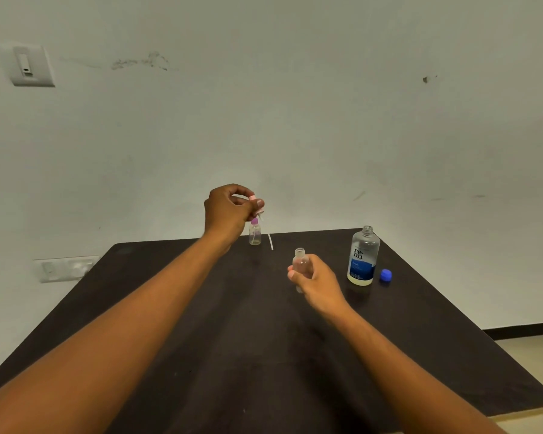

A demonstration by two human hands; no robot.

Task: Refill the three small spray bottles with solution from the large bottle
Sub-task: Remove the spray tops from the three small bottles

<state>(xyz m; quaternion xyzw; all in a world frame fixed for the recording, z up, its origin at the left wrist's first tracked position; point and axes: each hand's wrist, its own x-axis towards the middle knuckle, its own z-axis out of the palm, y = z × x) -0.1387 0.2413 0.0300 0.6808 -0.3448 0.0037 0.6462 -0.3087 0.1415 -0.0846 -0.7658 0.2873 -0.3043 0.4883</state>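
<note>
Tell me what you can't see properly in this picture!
- Third small spray bottle: nowhere in the head view.
- Pink spray top: mostly covered by the left hand pinching it.
- Small clear open-necked bottle: lower part hidden by the right hand; any liquid inside cannot be told.
- Large clear bottle with blue label: small print unreadable.
- Small purple-capped bottle: too small for detail.

Single head-worn wide-angle cam, aimed fwd and down over dark table toward wall; hands seen close.
</note>
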